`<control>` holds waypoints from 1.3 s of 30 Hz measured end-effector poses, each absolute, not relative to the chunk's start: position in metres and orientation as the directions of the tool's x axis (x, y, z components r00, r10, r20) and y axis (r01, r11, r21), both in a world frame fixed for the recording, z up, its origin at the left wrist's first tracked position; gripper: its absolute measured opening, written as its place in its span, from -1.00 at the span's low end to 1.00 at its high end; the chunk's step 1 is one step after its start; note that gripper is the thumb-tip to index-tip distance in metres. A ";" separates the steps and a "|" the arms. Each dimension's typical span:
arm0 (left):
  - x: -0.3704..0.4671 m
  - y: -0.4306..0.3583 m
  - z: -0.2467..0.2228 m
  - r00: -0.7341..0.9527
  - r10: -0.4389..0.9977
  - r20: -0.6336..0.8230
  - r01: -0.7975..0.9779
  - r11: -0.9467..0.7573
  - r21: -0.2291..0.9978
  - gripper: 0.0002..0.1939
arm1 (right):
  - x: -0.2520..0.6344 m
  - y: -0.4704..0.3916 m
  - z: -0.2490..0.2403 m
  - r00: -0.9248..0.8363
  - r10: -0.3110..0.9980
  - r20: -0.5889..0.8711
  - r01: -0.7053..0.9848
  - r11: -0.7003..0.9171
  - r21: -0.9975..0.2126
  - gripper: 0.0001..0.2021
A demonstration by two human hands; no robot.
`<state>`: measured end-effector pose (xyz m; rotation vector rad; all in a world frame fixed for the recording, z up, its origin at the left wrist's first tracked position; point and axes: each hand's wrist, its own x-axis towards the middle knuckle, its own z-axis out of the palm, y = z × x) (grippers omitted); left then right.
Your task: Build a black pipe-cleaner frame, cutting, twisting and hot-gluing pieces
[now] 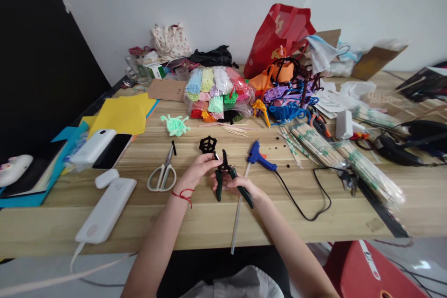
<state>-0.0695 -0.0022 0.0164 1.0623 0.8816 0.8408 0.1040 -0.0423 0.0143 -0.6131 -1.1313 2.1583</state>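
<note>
My right hand [247, 187] is wrapped round the dark green handles of the wire strippers [226, 168], whose black jaws are spread apart. Beside those jaws, my left hand [199, 168] is closed in a pinch. A small dark bit shows at its fingertips, too small to name. Just beyond the left hand lies a black web-shaped piece [208, 145]. White-handled scissors [163, 174] rest to the left, with a short black strip at their tip. On the right is a blue glue gun [260, 156], and a clear glue stick [236, 223] runs from it under my right hand.
Bagged coloured pipe cleaners [219, 95] lie behind a green fuzzy figure [175, 125] and loose sticks [234, 130]. Packed wooden skewers [370, 174] and the glue gun's black cord [323, 195] occupy the right. A white power bank [106, 212] and a phone [112, 151] lie left.
</note>
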 end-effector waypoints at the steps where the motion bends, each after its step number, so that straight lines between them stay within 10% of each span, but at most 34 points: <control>1: -0.069 -0.002 0.016 0.386 0.905 -0.179 -0.147 0.252 0.956 -0.78 | 0.104 -0.043 0.014 -0.692 0.714 -0.109 -0.310 -0.430 -0.848 -0.70; 39: -0.072 0.004 0.009 0.345 0.927 -0.145 -0.045 0.171 0.984 -0.74 | 0.099 -0.039 -0.005 -0.772 0.627 -0.100 -0.419 -0.621 -0.662 -0.74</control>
